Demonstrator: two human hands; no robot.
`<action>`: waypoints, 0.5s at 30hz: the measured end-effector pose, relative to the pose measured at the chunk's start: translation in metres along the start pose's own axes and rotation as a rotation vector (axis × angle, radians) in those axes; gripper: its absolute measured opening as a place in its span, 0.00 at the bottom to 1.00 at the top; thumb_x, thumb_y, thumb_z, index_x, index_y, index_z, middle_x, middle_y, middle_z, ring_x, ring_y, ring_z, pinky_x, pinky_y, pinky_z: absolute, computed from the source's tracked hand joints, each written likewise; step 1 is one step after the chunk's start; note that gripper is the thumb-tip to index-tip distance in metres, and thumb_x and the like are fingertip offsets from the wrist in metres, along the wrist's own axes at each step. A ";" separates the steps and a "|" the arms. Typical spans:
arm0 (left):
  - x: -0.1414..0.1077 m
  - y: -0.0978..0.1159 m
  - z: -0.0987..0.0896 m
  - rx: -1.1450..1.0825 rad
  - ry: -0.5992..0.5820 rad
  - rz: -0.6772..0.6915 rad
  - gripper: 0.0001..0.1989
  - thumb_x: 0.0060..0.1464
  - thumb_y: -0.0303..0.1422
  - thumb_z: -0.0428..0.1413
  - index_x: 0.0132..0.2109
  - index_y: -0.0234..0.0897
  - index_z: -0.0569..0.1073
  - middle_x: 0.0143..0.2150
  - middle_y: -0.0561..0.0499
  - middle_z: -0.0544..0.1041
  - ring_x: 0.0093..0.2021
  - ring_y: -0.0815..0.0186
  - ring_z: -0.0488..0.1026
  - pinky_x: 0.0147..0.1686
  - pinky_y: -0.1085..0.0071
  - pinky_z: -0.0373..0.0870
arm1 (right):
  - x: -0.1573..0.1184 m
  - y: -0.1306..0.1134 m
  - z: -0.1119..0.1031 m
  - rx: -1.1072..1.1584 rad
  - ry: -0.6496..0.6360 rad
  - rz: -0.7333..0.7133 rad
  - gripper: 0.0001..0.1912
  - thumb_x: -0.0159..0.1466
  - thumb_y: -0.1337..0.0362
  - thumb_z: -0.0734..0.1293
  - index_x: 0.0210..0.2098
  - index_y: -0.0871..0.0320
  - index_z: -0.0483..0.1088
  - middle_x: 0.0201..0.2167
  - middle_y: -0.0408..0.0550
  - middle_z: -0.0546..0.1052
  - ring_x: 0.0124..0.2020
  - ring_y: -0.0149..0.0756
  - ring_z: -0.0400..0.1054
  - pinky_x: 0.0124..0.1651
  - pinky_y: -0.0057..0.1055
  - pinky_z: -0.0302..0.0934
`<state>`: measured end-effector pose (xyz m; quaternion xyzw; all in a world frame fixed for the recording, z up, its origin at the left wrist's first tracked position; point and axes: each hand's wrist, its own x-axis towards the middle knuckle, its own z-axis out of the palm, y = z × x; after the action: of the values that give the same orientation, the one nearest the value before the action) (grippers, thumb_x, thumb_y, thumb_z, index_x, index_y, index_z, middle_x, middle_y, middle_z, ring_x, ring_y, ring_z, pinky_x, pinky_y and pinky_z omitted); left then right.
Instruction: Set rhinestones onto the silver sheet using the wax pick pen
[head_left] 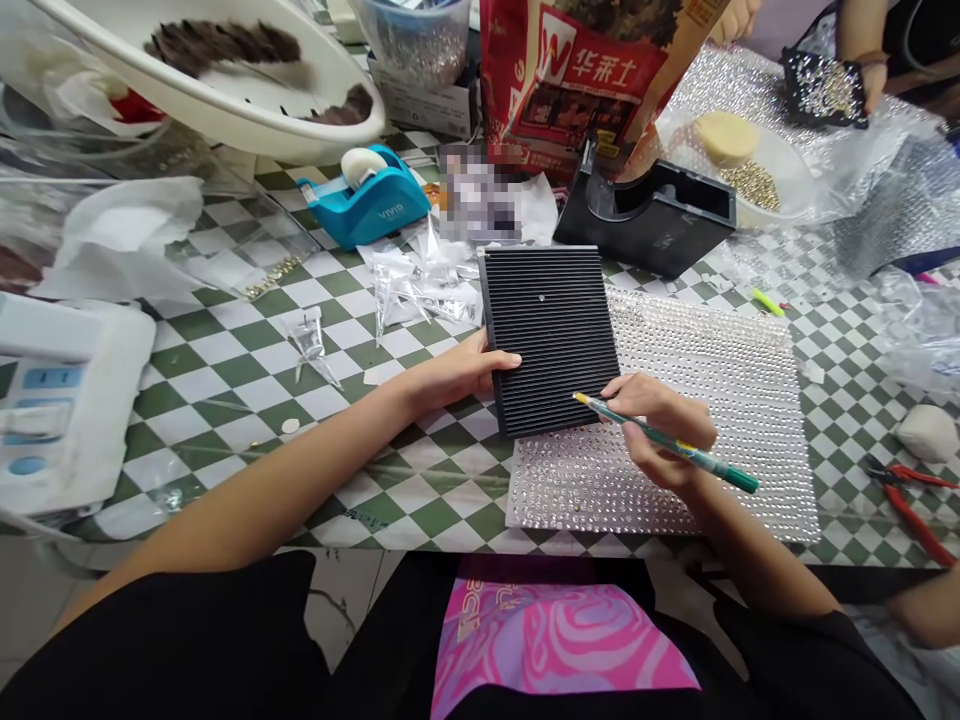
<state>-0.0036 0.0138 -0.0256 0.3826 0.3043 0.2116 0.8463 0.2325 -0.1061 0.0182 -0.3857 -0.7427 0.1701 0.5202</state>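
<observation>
The left hand grips the black tray by its left edge; the tray lies between both hands, long side running away. The right hand clasps a pen, tip above the tray's near-right part.

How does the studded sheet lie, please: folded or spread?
Spread: the studded sheet lies flat on the checked tablecloth, with no fold visible.

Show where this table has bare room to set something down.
Bare checkered cloth lies between the left forearm and the studded sheet, with another patch between that sheet and the red-handled pliers. Beyond the black board it is crowded: blue tape dispenser, clear packets, red bag.
</observation>
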 end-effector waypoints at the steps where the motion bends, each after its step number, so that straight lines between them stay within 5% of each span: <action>1: 0.000 0.000 0.000 0.003 -0.004 0.002 0.33 0.48 0.34 0.73 0.60 0.40 0.73 0.59 0.40 0.83 0.62 0.46 0.79 0.54 0.60 0.82 | 0.002 0.001 -0.005 -0.004 0.025 0.012 0.18 0.59 0.76 0.65 0.44 0.50 0.77 0.28 0.43 0.79 0.29 0.39 0.77 0.35 0.43 0.77; 8: -0.004 0.005 0.004 0.011 0.034 -0.029 0.31 0.46 0.34 0.73 0.57 0.38 0.74 0.60 0.39 0.82 0.64 0.45 0.78 0.59 0.58 0.80 | 0.005 0.050 -0.066 -0.267 0.243 0.164 0.05 0.64 0.65 0.68 0.39 0.50 0.76 0.32 0.45 0.79 0.33 0.42 0.78 0.30 0.40 0.76; 15: -0.005 0.008 0.004 0.023 0.066 -0.110 0.31 0.42 0.35 0.75 0.53 0.39 0.73 0.58 0.40 0.83 0.59 0.46 0.81 0.48 0.64 0.84 | 0.014 0.088 -0.069 -0.434 0.075 0.240 0.04 0.63 0.65 0.67 0.36 0.53 0.75 0.31 0.43 0.82 0.32 0.40 0.79 0.35 0.40 0.73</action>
<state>-0.0060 0.0138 -0.0158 0.3679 0.3551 0.1735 0.8417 0.3276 -0.0494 -0.0025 -0.5799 -0.6910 0.0530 0.4283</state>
